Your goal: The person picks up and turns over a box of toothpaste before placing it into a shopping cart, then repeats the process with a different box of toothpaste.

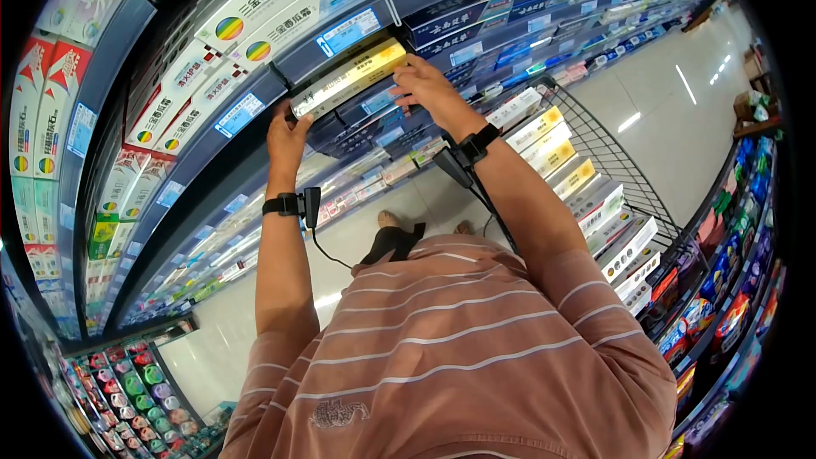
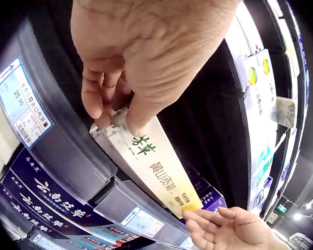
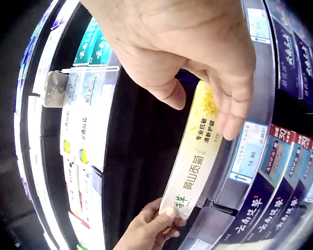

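Note:
A long white-and-yellow toothpaste box [image 1: 350, 78] lies along the front of a shelf, green leaf print at its left end and a yellow flower at its right. My left hand [image 1: 287, 141] pinches the left end, thumb [image 2: 141, 121] on the printed face and fingers curled around the edge. At the yellow end is my right hand [image 1: 432, 95], its fingers [image 3: 232, 112] fairly straight against the side of the box and its thumb held apart from it. The left wrist view shows the right fingertips [image 2: 192, 217] right at the box's corner.
Behind the box is a dark shelf gap [image 3: 146, 130]. White toothpaste boxes [image 1: 255, 21] stand on the shelf above, dark blue boxes [image 2: 47, 192] on one below. To the right, a wire shopping cart [image 1: 629, 161] holds several boxes [image 1: 552, 149]. Price labels [image 1: 347, 32] line the shelf edges.

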Action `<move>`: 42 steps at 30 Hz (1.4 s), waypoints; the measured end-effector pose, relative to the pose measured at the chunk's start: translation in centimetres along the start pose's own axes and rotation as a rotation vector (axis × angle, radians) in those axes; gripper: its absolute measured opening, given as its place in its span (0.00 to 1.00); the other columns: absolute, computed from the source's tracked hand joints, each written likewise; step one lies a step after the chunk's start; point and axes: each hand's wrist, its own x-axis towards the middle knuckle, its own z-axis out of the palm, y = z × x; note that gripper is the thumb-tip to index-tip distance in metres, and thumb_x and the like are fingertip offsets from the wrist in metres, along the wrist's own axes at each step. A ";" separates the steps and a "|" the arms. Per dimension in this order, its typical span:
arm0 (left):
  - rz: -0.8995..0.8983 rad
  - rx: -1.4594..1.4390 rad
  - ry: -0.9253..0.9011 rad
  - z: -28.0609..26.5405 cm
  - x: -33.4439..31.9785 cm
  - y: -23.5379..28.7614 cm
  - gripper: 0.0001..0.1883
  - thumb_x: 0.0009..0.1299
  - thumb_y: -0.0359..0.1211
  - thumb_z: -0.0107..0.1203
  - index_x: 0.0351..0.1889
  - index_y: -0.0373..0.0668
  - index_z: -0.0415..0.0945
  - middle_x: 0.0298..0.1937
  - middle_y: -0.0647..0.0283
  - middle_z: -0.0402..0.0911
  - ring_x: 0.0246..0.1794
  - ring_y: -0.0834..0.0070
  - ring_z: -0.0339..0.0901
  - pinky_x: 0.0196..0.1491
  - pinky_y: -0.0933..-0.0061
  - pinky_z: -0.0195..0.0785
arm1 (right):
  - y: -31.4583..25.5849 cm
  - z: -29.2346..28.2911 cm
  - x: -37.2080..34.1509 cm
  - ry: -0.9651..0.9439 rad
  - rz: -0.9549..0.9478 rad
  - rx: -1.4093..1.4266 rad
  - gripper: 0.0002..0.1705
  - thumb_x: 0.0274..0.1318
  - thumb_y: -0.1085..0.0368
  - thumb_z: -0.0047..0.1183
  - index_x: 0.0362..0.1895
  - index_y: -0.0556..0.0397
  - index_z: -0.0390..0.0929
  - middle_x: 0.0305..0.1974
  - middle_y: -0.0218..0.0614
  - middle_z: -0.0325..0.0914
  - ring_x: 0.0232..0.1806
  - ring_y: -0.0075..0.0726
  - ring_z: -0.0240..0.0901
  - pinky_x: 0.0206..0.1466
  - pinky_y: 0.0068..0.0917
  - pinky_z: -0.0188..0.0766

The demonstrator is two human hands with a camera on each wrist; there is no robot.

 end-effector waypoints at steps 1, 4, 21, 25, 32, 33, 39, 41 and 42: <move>-0.009 0.004 -0.025 -0.3 0.1 0.7 0.30 0.66 0.36 0.66 0.65 0.34 0.73 0.43 0.52 0.86 0.36 0.70 0.81 0.42 0.68 0.74 | -0.2 0.2 -0.1 0.006 0.011 0.003 0.27 0.63 0.60 0.55 0.65 0.53 0.68 0.55 0.40 0.77 0.50 0.36 0.79 0.45 0.28 0.79; 0.003 0.034 -0.017 -0.2 0.7 0.4 0.30 0.66 0.38 0.66 0.64 0.34 0.74 0.41 0.52 0.86 0.36 0.68 0.82 0.43 0.66 0.74 | -0.6 0.2 -0.1 -0.013 0.038 0.002 0.33 0.67 0.60 0.54 0.71 0.57 0.62 0.59 0.44 0.73 0.52 0.40 0.79 0.49 0.32 0.80; 0.114 -0.214 -0.062 5.2 -4.5 2.5 0.18 0.74 0.36 0.62 0.56 0.35 0.75 0.43 0.58 0.81 0.35 0.75 0.79 0.40 0.72 0.75 | 2.5 -11.7 -13.8 0.221 0.107 0.141 0.25 0.66 0.58 0.55 0.61 0.60 0.70 0.50 0.43 0.78 0.46 0.36 0.82 0.47 0.31 0.80; 0.060 -0.234 -0.475 12.3 -8.2 4.9 0.13 0.74 0.36 0.62 0.52 0.41 0.77 0.35 0.66 0.81 0.34 0.79 0.79 0.39 0.76 0.73 | 3.8 -16.2 -19.1 0.519 0.129 0.140 0.23 0.67 0.60 0.51 0.60 0.60 0.71 0.45 0.40 0.80 0.45 0.38 0.82 0.48 0.33 0.81; 0.285 -0.129 -1.017 25.9 -14.8 10.0 0.23 0.70 0.42 0.65 0.55 0.36 0.75 0.48 0.48 0.85 0.47 0.61 0.84 0.51 0.64 0.76 | 4.5 -18.9 -26.2 0.804 0.112 0.193 0.22 0.68 0.62 0.49 0.61 0.63 0.70 0.50 0.44 0.78 0.47 0.38 0.81 0.47 0.33 0.81; 0.261 -0.095 -1.096 27.1 -15.7 11.6 0.26 0.68 0.42 0.66 0.57 0.36 0.74 0.51 0.47 0.83 0.50 0.59 0.84 0.53 0.63 0.76 | 4.8 -19.2 -27.0 0.839 0.094 0.192 0.23 0.68 0.62 0.49 0.61 0.63 0.70 0.50 0.44 0.78 0.47 0.38 0.81 0.47 0.33 0.81; 0.693 0.180 -1.099 33.1 -21.4 13.4 0.48 0.59 0.46 0.73 0.72 0.35 0.59 0.60 0.43 0.75 0.62 0.49 0.74 0.61 0.53 0.71 | 5.0 -19.2 -30.0 0.932 0.077 0.223 0.23 0.67 0.64 0.50 0.60 0.66 0.69 0.50 0.46 0.76 0.45 0.40 0.81 0.44 0.34 0.82; 0.709 0.287 -1.099 33.7 -22.5 14.4 0.52 0.57 0.46 0.74 0.74 0.35 0.55 0.59 0.43 0.75 0.61 0.48 0.74 0.60 0.53 0.71 | 5.1 -19.0 -30.7 0.933 0.090 0.224 0.23 0.67 0.64 0.50 0.60 0.66 0.69 0.50 0.47 0.76 0.45 0.40 0.81 0.44 0.33 0.82; 0.714 0.345 -1.096 33.9 -22.8 14.5 0.54 0.57 0.47 0.74 0.74 0.35 0.53 0.58 0.43 0.75 0.60 0.47 0.74 0.60 0.52 0.72 | 5.1 -18.8 -30.9 0.928 0.097 0.227 0.23 0.67 0.64 0.50 0.60 0.66 0.69 0.51 0.47 0.75 0.45 0.40 0.81 0.44 0.33 0.81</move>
